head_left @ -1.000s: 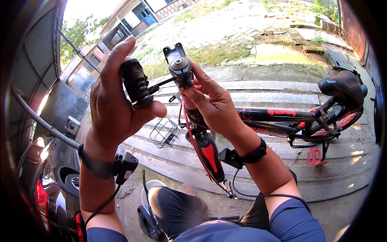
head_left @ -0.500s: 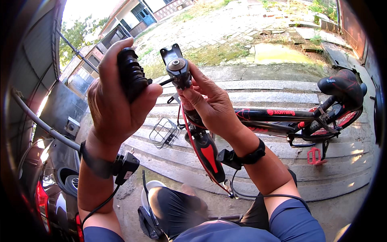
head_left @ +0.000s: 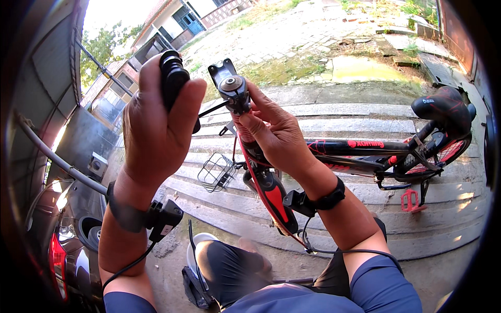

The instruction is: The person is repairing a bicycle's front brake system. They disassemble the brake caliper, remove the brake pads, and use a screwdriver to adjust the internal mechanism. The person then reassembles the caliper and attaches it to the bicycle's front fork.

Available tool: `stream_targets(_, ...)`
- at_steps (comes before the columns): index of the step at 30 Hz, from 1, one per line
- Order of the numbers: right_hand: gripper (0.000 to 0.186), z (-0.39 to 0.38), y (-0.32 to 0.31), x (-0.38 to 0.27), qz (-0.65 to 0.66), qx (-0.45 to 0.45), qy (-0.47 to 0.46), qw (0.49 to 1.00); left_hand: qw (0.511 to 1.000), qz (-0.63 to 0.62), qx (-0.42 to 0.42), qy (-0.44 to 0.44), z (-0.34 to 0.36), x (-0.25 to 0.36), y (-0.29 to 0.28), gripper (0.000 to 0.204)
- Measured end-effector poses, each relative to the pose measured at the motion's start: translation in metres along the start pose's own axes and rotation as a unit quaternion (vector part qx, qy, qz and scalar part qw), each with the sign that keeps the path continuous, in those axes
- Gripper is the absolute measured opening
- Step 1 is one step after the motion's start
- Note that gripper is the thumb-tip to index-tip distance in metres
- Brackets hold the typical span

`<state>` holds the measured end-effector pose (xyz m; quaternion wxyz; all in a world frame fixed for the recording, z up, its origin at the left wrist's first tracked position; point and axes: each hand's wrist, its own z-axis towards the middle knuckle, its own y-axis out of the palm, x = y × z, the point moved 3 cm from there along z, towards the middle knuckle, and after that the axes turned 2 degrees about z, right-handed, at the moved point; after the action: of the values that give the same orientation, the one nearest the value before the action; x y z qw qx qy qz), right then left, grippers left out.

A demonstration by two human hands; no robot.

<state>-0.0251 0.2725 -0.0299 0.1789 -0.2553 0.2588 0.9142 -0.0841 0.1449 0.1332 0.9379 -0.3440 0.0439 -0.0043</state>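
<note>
My left hand (head_left: 156,122) is closed round a black hex-key tool (head_left: 173,78) with a ridged handle; the thumb sticks up along it. The tool's thin dark rod (head_left: 213,108) reaches the side of the bicycle's stem (head_left: 232,84), which has a round cap on top and a bare bracket at its far end. How deep the tip sits cannot be seen. Fingers and thumb of my right hand (head_left: 282,134) pinch the stem from the right, just above the reddish steering column (head_left: 245,130). Below hangs a black and red front mudguard (head_left: 274,195).
The bicycle's black frame (head_left: 360,146) runs right to its saddle (head_left: 443,112) and red pedal (head_left: 410,201). A black wire basket (head_left: 216,172) lies on the concrete steps (head_left: 360,126). A dark car (head_left: 78,255) stands at left, near a grey pipe (head_left: 62,164).
My left hand has turned with the tool, its handle shifting slightly right and the rod now slanting more. The front mudguard has swung a little right. My right hand keeps its hold.
</note>
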Motion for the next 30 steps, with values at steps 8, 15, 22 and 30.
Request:
stream_targets(8,0.059,-0.001,0.002,0.0,0.02,0.003,-0.001,1.0,0.956,-0.149,-0.12,-0.22,0.014,-0.019,0.005,0.06)
stream_targets(15,0.059,-0.001,0.001,0.001,0.035,0.0,0.035,0.999,0.974,-0.101,-0.094,-0.179,0.014,-0.026,0.002,0.065)
stream_targets(22,0.059,0.001,-0.001,-0.001,0.01,0.006,0.027,1.0,0.993,-0.08,-0.051,-0.07,0.023,-0.014,0.0,0.054)
stream_targets(30,0.059,-0.001,-0.001,0.004,0.001,0.01,0.024,1.0,0.994,-0.095,-0.05,-0.006,0.038,-0.019,0.004,0.036)
